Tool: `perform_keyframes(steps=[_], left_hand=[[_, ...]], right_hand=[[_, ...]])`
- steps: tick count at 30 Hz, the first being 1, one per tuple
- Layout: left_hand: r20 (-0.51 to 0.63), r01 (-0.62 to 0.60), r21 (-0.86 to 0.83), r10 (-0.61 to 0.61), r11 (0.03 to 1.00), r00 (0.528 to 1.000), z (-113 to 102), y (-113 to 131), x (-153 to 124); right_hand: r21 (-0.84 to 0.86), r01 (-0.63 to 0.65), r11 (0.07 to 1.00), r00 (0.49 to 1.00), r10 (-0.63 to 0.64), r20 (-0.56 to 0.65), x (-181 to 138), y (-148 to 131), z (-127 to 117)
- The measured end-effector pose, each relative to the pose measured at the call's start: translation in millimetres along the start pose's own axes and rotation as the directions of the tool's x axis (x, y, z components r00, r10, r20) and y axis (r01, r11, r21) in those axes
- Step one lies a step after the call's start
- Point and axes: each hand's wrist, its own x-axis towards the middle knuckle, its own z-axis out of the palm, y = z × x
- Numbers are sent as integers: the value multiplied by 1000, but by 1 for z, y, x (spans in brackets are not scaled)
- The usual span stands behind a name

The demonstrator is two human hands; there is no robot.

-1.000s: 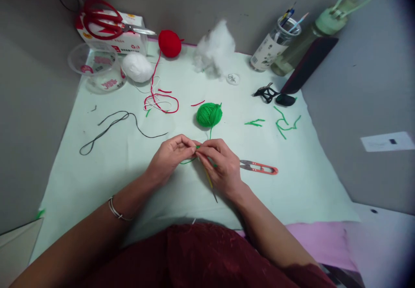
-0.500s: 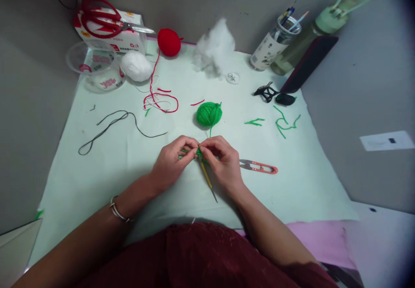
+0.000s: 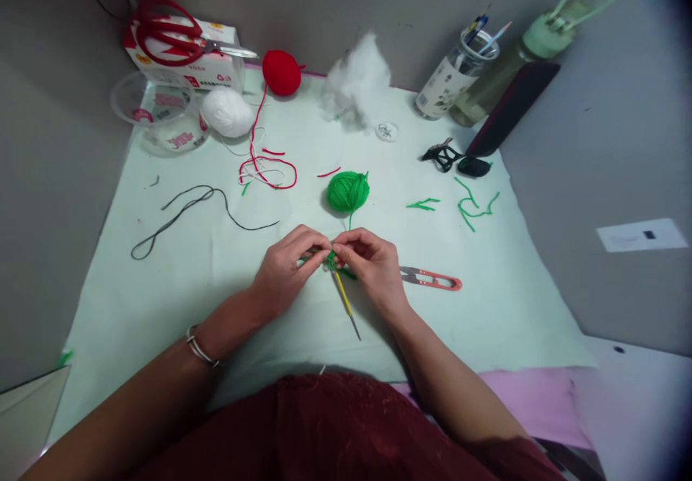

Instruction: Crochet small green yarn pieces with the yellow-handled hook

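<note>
Grey walls (image 3: pixel 595 120) enclose a pale, cloth-covered worktop (image 3: pixel 497 308). Near its centre the left hand (image 3: pixel 284 266) and right hand (image 3: pixel 377 268) meet, each grip pinched at the fingertips on a small green yarn piece (image 3: pixel 331 258). From there, a yellow hook (image 3: pixel 343 295) points towards five o'clock; the green ball (image 3: pixel 347 192) sits between twelve and one, orange snips (image 3: pixel 437 280) at three.

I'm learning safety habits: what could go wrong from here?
The orange-handled metal snips point their blades toward the bare right hand, which could get nicked. The slim yellow-handled metal tool sticks out below the small green yarn piece, its handle ungripped, so it might slip. The loose red and white yarn strands overlap and may tangle.
</note>
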Motion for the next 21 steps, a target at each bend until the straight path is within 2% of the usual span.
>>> perform_keyframes(steps=[8,13,21], left_hand=[[2,200,-179,-203,963,979,0,3,0],[48,235,-185,-231,954,972,-3,6,1],[25,231,-203,-231,952,973,-2,7,1]], right_hand=[[31,-4,1000,999,3,46,-1,-1,0],[31,12,999,999,-14,43,-2,-4,1],[-10,48,999,998,-48,34,-2,-4,1]])
